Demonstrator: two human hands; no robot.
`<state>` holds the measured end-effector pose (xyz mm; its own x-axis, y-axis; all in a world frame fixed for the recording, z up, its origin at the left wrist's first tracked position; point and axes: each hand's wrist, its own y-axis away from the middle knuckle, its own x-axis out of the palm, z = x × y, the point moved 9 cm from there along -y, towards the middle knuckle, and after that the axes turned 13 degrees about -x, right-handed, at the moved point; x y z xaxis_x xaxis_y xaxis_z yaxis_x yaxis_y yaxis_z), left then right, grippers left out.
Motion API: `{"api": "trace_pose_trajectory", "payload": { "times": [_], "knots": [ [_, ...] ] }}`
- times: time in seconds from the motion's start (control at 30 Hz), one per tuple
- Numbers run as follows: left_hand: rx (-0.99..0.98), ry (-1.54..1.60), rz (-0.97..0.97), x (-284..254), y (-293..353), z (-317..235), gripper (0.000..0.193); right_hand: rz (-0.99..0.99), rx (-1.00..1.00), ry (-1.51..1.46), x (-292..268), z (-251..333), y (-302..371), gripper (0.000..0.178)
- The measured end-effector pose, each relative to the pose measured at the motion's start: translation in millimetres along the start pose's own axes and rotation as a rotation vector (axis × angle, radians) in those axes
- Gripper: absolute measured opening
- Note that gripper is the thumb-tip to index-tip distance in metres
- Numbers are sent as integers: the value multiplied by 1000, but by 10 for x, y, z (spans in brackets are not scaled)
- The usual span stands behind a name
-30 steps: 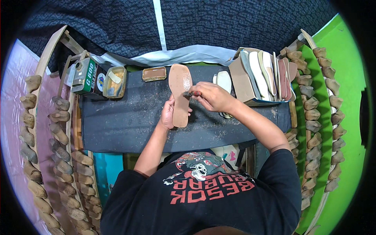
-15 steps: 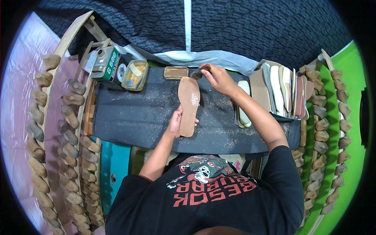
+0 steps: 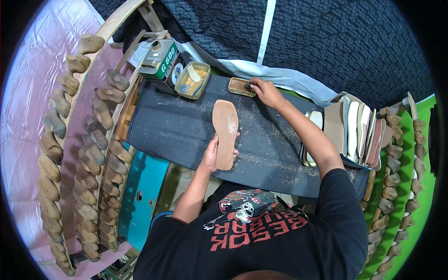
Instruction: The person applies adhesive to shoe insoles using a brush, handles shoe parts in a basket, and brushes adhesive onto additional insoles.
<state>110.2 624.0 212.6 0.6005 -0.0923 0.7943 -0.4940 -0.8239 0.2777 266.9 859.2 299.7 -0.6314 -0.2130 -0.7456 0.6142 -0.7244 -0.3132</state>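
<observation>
My left hand (image 3: 211, 151) is closed around the heel half of a tan shoe sole (image 3: 225, 140), with the thumb on the left edge and fingertips showing at the right. The sole stands over the table, its wide end pointing away from me. A wet, glossy patch shines on its upper right part. Further off, my right hand (image 3: 267, 92) pinches a small dark applicator (image 3: 248, 86) over a shallow rectangular tray (image 3: 241, 93) of brown glue-like liquid. Its exact kind is too small and hidden to make out.
A plastic tub (image 3: 207, 66) with yellowish residue and a green-and-white metal can (image 3: 158, 60) stand at the far left. Stacked soles (image 3: 353, 126) fill a box at right; pale soles (image 3: 315, 119) lie beside it. Racks of wooden shoe lasts (image 3: 48, 168) flank the dark-covered table (image 3: 163, 121).
My right hand has moved from beside the sole's wide end to the glue tray, bringing the dark applicator into it. My left hand still holds the sole. The whole view has tilted.
</observation>
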Motion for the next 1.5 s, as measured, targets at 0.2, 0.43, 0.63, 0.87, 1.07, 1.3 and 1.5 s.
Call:
{"api": "trace_pose_trajectory", "payload": {
  "times": [0.2,0.43,0.63,0.87,1.07,1.3,1.5],
  "knots": [
    [44,-38,-12,-11,70,-70,57,-45,36,9,-5,-127,30,32],
    [-35,-5,-1,-6,-81,66,58,-248,95,-235,-301,-117,122,29],
    [-72,13,90,167,-222,116,64,-393,26,-411,-703,370,210,26],
    [-62,79,118,376,-406,129,59,-318,-144,-416,-958,1197,365,21],
    [-111,84,191,563,-490,219,59,-212,-256,-162,-949,1443,385,21],
    [-116,154,189,613,-546,222,58,-100,-416,-40,-762,1727,671,20],
    [-142,165,267,731,-565,208,57,28,-511,-50,-714,1865,793,18]
  ]
}}
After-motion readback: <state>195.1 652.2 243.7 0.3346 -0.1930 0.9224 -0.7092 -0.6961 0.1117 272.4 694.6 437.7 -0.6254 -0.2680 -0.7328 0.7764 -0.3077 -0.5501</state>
